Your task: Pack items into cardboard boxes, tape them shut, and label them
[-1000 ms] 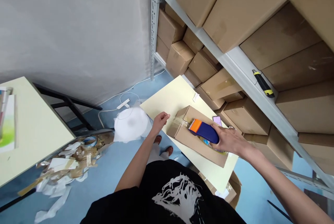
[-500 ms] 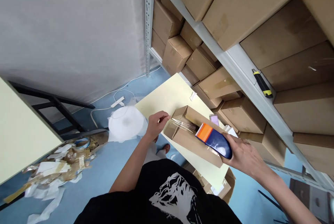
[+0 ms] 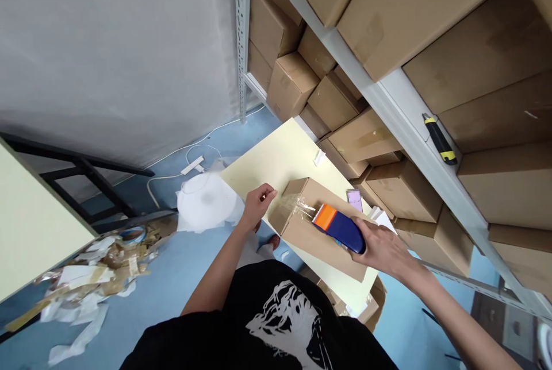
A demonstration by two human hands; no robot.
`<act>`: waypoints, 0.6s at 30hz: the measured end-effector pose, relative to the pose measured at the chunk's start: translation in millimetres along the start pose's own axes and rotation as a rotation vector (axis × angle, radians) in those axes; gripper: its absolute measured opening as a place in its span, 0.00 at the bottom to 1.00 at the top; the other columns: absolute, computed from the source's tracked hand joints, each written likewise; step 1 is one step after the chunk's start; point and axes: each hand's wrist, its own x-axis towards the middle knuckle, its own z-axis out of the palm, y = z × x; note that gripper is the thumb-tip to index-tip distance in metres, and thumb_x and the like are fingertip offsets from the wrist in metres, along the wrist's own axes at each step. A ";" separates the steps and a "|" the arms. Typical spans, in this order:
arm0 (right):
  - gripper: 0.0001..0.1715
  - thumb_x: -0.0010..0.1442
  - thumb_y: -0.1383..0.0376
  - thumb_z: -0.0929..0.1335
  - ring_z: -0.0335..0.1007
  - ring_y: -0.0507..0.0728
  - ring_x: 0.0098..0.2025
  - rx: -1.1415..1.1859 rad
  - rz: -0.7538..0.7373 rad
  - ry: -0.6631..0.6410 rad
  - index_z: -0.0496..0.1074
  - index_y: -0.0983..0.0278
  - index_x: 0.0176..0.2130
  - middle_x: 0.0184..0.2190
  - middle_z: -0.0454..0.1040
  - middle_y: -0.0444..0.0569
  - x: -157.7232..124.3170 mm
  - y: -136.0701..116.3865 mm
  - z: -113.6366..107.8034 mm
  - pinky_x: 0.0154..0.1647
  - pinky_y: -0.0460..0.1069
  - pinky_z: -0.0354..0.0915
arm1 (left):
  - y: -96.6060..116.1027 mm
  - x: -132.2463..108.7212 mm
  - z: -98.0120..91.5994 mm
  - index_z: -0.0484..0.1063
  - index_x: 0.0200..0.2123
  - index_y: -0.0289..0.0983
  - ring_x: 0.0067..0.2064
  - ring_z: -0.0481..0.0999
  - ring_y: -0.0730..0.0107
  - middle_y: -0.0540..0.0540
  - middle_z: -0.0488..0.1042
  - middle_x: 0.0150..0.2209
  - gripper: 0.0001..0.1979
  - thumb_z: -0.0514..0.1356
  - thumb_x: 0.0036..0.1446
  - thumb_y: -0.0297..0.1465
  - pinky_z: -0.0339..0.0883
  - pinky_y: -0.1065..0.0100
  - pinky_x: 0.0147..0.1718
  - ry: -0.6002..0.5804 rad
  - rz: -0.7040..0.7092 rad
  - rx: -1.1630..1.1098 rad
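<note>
A brown cardboard box (image 3: pixel 330 252) lies lengthwise on a pale yellow table (image 3: pixel 284 149). In my right hand (image 3: pixel 382 243) is an orange and blue tape dispenser (image 3: pixel 342 229), its toothed orange end pointing left over the top of the box. Shiny clear tape (image 3: pixel 302 206) shows between the dispenser and the box's left end. My left hand (image 3: pixel 259 202) hovers just left of that end, apart from the box, with fingers curled and thumb tip against them. Nothing shows in its grip.
Metal shelving (image 3: pixel 366 74) full of cardboard boxes rises along the right, with a black and yellow cutter (image 3: pixel 440 139) on its ledge. A purple-screened device (image 3: pixel 354 199) lies behind the box. White wrap (image 3: pixel 209 203) and scrap tape (image 3: pixel 116 266) are on the blue floor.
My right hand has moved the tape dispenser left and slightly down along the box. My left hand has drawn slightly left from the box's end. The box has turned or settled a little.
</note>
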 end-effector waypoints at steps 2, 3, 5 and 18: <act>0.27 0.50 0.60 0.65 0.72 0.59 0.31 -0.015 0.012 -0.016 0.61 0.61 0.51 0.36 0.75 0.49 5.8 -2.4 2.0 0.30 0.50 0.59 | -9.6 0.2 1.6 0.62 0.23 0.37 0.23 0.56 0.79 0.55 0.59 0.20 0.14 0.54 0.55 0.39 0.51 0.74 0.23 -0.009 -0.041 -0.009; 0.27 0.50 0.60 0.65 0.72 0.59 0.31 -0.028 0.023 -0.027 0.61 0.61 0.51 0.36 0.75 0.49 7.9 -3.5 1.6 0.29 0.49 0.58 | -14.2 1.0 3.1 0.62 0.23 0.37 0.23 0.56 0.78 0.55 0.59 0.20 0.14 0.54 0.54 0.39 0.51 0.74 0.23 -0.012 -0.057 -0.020; 0.27 0.50 0.59 0.65 0.72 0.59 0.29 -0.047 0.041 -0.051 0.61 0.60 0.50 0.35 0.75 0.48 11.3 -5.8 -0.2 0.27 0.49 0.56 | -23.4 2.7 8.1 0.62 0.23 0.37 0.23 0.56 0.78 0.56 0.58 0.20 0.14 0.54 0.54 0.40 0.51 0.74 0.23 -0.028 -0.086 -0.051; 0.26 0.50 0.58 0.65 0.72 0.60 0.31 -0.058 0.047 -0.031 0.63 0.65 0.48 0.33 0.75 0.51 23.7 -20.3 6.4 0.31 0.50 0.58 | -41.4 -12.9 43.7 0.68 0.41 0.39 0.37 0.74 0.63 0.45 0.75 0.34 0.19 0.41 0.64 0.39 0.61 0.67 0.35 -0.376 -0.133 0.623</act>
